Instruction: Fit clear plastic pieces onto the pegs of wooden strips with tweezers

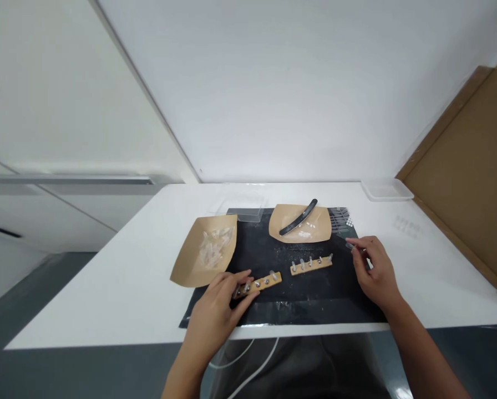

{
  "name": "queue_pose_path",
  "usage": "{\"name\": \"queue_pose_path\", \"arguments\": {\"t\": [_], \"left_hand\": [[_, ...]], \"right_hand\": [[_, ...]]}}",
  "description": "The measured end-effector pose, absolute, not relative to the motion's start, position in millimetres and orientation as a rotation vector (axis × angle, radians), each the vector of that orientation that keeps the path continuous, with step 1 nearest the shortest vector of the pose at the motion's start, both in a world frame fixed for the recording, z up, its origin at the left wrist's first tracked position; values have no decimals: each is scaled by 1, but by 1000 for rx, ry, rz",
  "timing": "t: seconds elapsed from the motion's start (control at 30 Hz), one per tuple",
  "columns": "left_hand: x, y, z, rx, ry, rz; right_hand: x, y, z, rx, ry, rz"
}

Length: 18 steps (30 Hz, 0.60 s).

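Pale wooden strip point(310, 266) on the black rubbery mat point(315, 293) carries 5 upright clear pegs with silvery tips. A second wooden strip point(262, 285) lies near the mat's front edge, gripped by the left hand point(217, 316), fingers curled over it (its pegs partly hidden). The right hand point(375, 271) pinches a small glinting piece point(350, 245) near the mat's right edge. Tan paper tray point(202, 249) holds clear pieces; another tan paper tray point(300, 224) holds a curved black nail file point(298, 217).
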<state>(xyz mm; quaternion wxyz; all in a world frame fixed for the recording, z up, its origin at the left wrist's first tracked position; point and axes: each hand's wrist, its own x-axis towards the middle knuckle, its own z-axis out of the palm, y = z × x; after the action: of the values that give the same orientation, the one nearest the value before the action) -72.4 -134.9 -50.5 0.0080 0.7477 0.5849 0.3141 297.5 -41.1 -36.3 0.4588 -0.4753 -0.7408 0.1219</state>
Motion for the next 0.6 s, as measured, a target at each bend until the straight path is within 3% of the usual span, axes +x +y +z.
{"name": "queue_pose_path", "arguments": {"t": [0.23,0.43,0.6], "left_hand": [[-70,-130,-48,2327,2009,1190],[-16,-144,-40,1863,1965,1774],[35,-134,-27,1941,1365,1406]], "right_hand": [[293,-44,-32,-1069,-1910,328],[288,-52,-30,-949,-1929,411],[285,-56,-33,-858,-1956,648]]}}
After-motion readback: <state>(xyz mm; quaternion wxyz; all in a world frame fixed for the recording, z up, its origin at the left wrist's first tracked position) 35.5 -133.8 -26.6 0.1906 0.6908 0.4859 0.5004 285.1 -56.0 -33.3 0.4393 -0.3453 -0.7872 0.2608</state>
